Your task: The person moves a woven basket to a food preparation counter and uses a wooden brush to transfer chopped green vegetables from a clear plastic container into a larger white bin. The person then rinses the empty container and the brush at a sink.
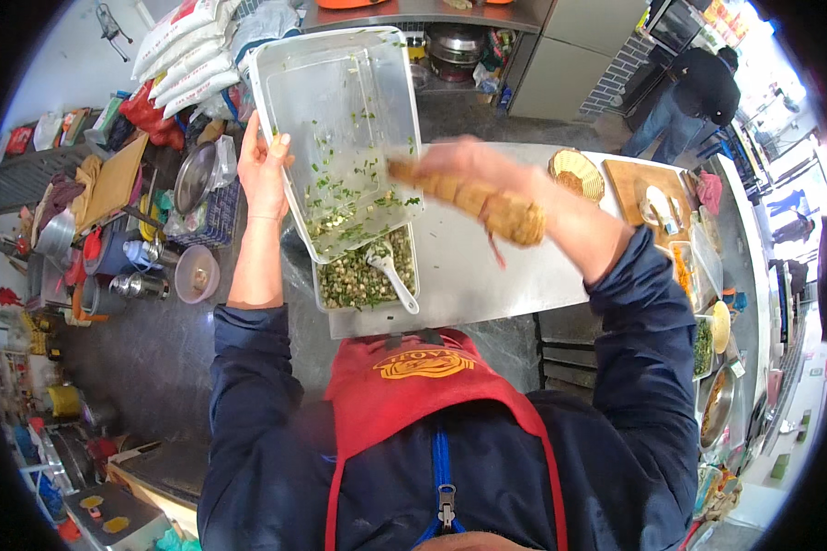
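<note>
My left hand (265, 165) grips the left rim of a translucent plastic bin (331, 89), thumb over the edge. The bin is tilted, and green chopped bits cling to its inside, thickest at the lower end. Under that end sits a second plastic container (318, 293) of chopped green and pale filling (358, 286). A white plastic scoop (389, 275) rests in the filling, its handle over the rim. My right hand (479, 165), blurred, is closed around a bound straw brush (482, 206) with a red cord. One end of the brush is at the bin's right side.
The steel worktable (482, 275) extends right, bearing a wicker basket (576, 175) and a wooden board (644, 196). Food containers and a metal pan (717, 406) line the right counter. A plastic bowl (197, 274) and stacked sacks (193, 62) are at left. Another person (696, 93) stands far right.
</note>
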Demonstrator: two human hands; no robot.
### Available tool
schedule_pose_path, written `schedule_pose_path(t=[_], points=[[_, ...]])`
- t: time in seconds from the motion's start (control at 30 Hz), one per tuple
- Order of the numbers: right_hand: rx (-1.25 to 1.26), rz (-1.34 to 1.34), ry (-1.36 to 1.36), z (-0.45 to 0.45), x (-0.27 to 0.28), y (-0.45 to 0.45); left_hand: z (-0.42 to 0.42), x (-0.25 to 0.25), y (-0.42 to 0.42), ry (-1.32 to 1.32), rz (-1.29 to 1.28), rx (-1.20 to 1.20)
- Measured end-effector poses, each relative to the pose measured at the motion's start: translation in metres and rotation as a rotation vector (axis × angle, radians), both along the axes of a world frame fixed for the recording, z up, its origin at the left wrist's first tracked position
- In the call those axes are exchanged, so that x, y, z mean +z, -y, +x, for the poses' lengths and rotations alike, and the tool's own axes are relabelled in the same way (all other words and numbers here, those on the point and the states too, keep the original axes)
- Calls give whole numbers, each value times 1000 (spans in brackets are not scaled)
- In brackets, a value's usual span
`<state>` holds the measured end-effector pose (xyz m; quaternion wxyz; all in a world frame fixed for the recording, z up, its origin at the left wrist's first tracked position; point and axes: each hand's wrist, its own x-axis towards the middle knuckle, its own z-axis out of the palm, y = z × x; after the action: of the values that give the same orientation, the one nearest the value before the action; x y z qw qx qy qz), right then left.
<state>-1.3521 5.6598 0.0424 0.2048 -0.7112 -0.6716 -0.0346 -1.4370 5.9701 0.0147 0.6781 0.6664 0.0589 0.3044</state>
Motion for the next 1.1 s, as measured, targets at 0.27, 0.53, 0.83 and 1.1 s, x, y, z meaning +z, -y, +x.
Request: schedule_pose_path(t=[0.27,0.53,0.83,1.1], points=[[-280,360,-380,24,44,-12,22,-2,-19,66,-204,-308],[-416,381,118,-15,61,-67,52,-36,-44,115,-311,-617],[-602,431,204,-47,79,-103,75,-54,-52,23,-333,-756],[-278,598,108,-44,31,-149,65,-32,-15,48,-834,-958]])
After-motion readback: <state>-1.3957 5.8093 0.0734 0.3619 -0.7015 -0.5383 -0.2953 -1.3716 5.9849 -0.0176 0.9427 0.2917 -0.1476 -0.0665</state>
